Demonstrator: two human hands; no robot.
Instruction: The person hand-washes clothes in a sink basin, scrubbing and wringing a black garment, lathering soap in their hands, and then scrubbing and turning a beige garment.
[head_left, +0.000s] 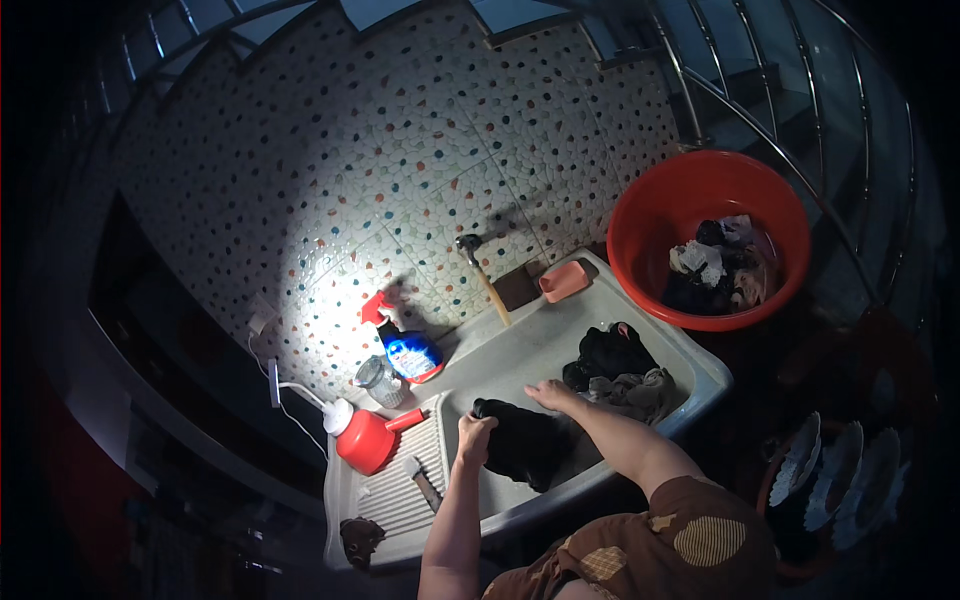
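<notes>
In a pale laundry sink (487, 360), my left hand (476, 433) grips the upper left end of a black wet-looking cloth (521, 446). My right hand (553, 395) hovers or rests just right of that cloth's top, fingers reaching left; whether it touches the cloth cannot be told. Right of it lie a bundled black garment (611, 351) and a crumpled grey cloth (637, 394). A scrub brush (422, 484) lies on the ribbed washboard (405, 502) at the sink's left, with a small dark brown cloth (361, 541) at the near left corner.
The ledge holds a red container (364, 442), a glass jar (382, 384), a blue spray bottle (412, 354) and a pink soap dish (565, 281). A tap with a tan hose (495, 296) points into the sink. A red basin (709, 315) of clothes stands right, by the stair railing (750, 120).
</notes>
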